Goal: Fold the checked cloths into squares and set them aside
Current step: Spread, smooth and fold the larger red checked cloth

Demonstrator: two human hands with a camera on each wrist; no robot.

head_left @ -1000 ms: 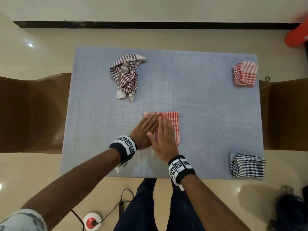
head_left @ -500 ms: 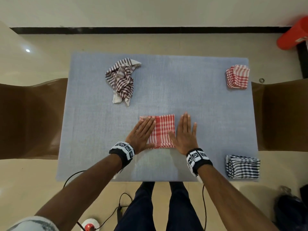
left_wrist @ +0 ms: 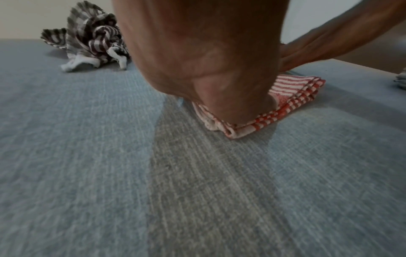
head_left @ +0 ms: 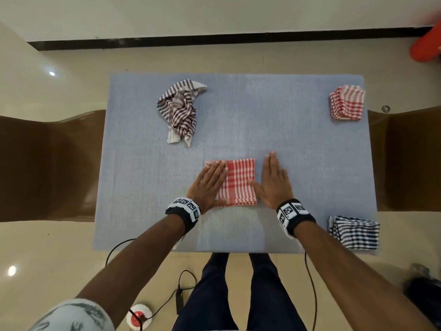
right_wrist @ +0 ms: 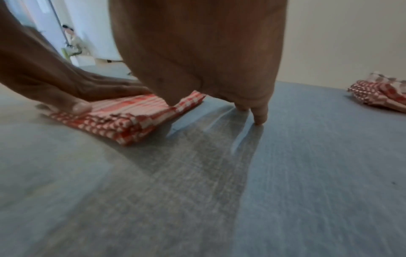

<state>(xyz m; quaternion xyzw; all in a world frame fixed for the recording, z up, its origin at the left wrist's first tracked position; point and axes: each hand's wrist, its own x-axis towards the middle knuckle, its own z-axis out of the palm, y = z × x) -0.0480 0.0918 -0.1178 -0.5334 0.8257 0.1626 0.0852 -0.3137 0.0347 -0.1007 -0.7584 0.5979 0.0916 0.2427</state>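
The folded red-and-white checked cloth (head_left: 238, 182) lies on the blue fabric-covered worktop (head_left: 310, 163). The left hand (head_left: 207, 185) presses flat on the cloth's left part; the right hand (head_left: 274, 182), fingers straight, rests on the worktop just right of it, thumb touching its edge.

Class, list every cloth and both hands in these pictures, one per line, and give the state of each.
Centre red cloth: folded square, flat on the table.
Far red cloth: folded, set aside at the far right corner.
Blue cloth: folded, set aside at the near right corner.
Brown cloth: crumpled, unfolded.
Left hand: flat, pressing the centre red cloth.
Right hand: flat on the table beside that cloth, thumb at its edge.
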